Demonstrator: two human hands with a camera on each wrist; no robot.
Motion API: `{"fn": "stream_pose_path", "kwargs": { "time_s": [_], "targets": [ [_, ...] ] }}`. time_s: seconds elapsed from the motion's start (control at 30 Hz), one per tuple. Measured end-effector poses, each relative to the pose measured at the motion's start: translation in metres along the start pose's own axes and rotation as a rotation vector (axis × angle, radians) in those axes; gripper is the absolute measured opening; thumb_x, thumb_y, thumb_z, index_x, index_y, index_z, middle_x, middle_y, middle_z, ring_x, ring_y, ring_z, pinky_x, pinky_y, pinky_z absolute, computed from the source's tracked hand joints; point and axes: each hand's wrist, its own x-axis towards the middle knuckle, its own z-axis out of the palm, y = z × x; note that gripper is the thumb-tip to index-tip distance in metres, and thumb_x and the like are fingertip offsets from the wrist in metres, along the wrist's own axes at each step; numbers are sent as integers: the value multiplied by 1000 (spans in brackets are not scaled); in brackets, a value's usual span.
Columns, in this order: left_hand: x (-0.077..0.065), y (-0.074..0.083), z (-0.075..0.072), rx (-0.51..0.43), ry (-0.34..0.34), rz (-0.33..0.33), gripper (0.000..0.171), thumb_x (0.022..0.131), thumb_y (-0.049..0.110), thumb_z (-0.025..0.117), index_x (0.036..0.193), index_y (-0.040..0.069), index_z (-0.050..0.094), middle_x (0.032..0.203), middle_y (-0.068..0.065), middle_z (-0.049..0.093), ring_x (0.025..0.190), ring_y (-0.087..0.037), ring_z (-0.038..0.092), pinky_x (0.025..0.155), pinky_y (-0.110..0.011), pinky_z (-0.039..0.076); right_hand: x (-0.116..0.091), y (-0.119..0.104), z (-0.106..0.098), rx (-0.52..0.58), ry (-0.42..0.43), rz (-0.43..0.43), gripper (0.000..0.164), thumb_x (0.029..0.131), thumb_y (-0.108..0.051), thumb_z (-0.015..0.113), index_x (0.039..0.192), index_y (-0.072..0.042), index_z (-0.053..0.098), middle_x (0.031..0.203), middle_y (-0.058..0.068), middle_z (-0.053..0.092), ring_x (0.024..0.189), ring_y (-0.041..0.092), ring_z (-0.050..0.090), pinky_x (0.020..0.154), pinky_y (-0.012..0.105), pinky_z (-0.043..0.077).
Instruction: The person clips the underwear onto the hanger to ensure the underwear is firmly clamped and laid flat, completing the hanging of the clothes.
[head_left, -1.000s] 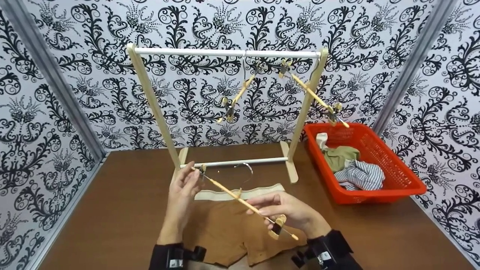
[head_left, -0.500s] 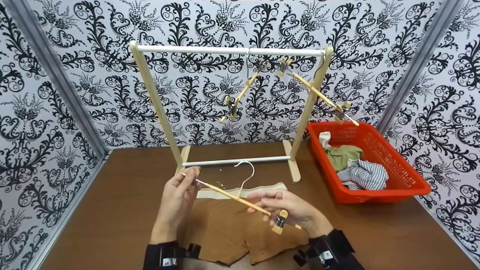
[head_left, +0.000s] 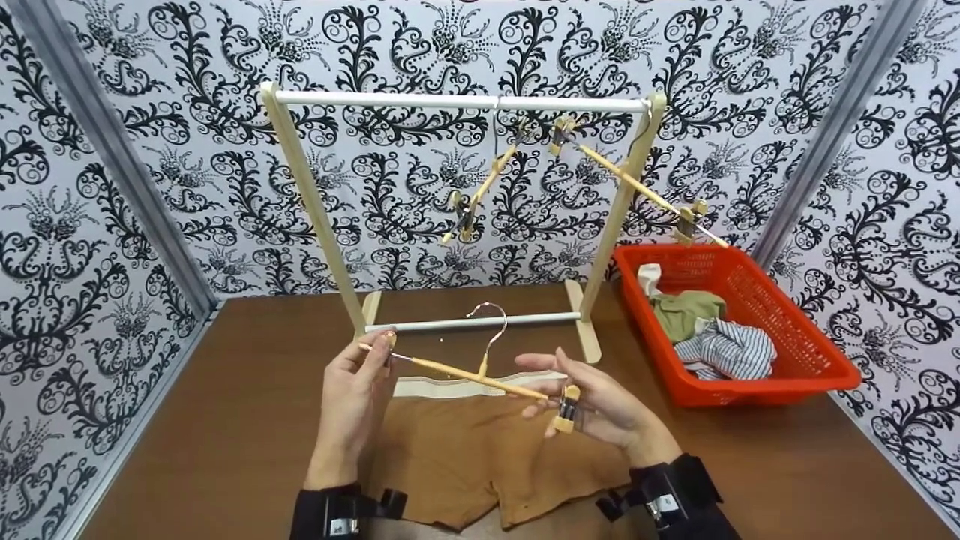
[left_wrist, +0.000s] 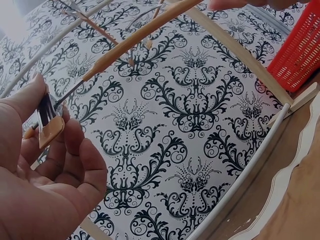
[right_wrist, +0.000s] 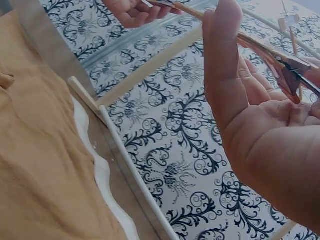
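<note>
A wooden trouser hanger [head_left: 457, 371] with metal clips and a hook is held level over the brown shorts [head_left: 442, 442], its hook upward. My left hand [head_left: 349, 412] pinches the clip at its left end between thumb and fingers. In the left wrist view that clip [left_wrist: 52, 127] sits under the thumb. My right hand [head_left: 604, 405] is at the right end, fingers loosely spread, with the bar resting across them. The right clip [head_left: 568, 409] lies in front of its palm. Flat on the table, the shorts have their cream waistband [head_left: 427, 388] toward the rack.
A wooden rack with a white top rail [head_left: 390, 99] stands behind. Two more clip hangers hang from it, one near the middle [head_left: 487, 180] and one at the right [head_left: 645, 193]. At the right sits a red basket [head_left: 765, 388] holding a striped cloth [head_left: 727, 349] and a green one [head_left: 682, 313].
The hanger's right end has risen, bringing the bar closer to level and its hook upright. My right hand's fingers have loosened and spread. My left hand keeps pinching the left clip.
</note>
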Motion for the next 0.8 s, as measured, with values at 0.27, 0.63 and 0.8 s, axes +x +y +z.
{"fn": "stream_pose_path", "kwargs": {
  "time_s": [0.27, 0.63, 0.8],
  "targets": [
    [0, -1, -1, 96, 62, 17, 18, 98, 8, 68, 110, -4, 74, 105, -5, 71, 86, -12, 61, 76, -22, 52, -8, -11, -16, 96, -12, -160, 45, 113, -22, 24, 153, -5, 38, 147, 25, 50, 122, 32, 60, 99, 41, 51],
    [-2, -8, 2, 123, -5, -6, 30, 96, 5, 70, 122, -9, 67, 111, -11, 68, 91, -18, 63, 79, -26, 55, -7, -8, -28, 11, 461, -240, 35, 107, -8, 50, 141, -2, 50, 134, 16, 64, 105, 26, 70, 87, 38, 58],
    [0, -9, -1, 147, 4, -40, 28, 96, 7, 70, 120, -6, 69, 107, -9, 69, 86, -15, 62, 74, -25, 53, -4, -1, -36, -73, 570, -158, 42, 104, -9, 57, 141, 8, 46, 128, 14, 68, 111, 29, 69, 88, 39, 57]
  ]
}}
